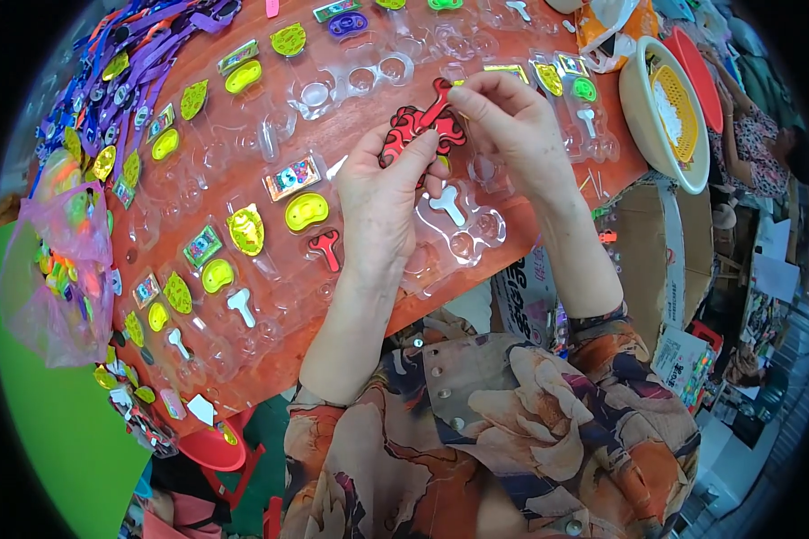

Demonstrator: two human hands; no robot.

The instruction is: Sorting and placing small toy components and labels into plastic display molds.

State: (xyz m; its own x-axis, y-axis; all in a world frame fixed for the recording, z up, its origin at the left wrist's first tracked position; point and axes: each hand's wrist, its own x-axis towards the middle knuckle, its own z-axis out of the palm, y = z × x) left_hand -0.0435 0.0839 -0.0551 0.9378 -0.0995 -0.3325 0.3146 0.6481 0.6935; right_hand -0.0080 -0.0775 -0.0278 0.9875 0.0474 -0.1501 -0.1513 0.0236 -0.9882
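Observation:
My left hand [375,189] is closed around a bunch of flat red T-shaped pieces with black edges [403,130]. One single red T-shaped piece [438,101], tilted upright over the bunch, is pinched between the thumb and fingers of my right hand [517,126]. Below my hands lies a clear plastic blister tray with a white T-shaped piece [446,205] in it. Left of my left wrist, another clear tray holds a red T-shaped piece [325,248], a yellow oval case [306,211], a yellow leaf-like piece [246,229] and a small printed packet [292,177].
More filled blister trays line the red table [333,135]. Purple and blue straps [153,54] heap at the far left, above a pink plastic bag [63,269]. A cream basin [638,108] stands at the right edge, near a cardboard box [643,238]. Another person [764,148] sits at far right.

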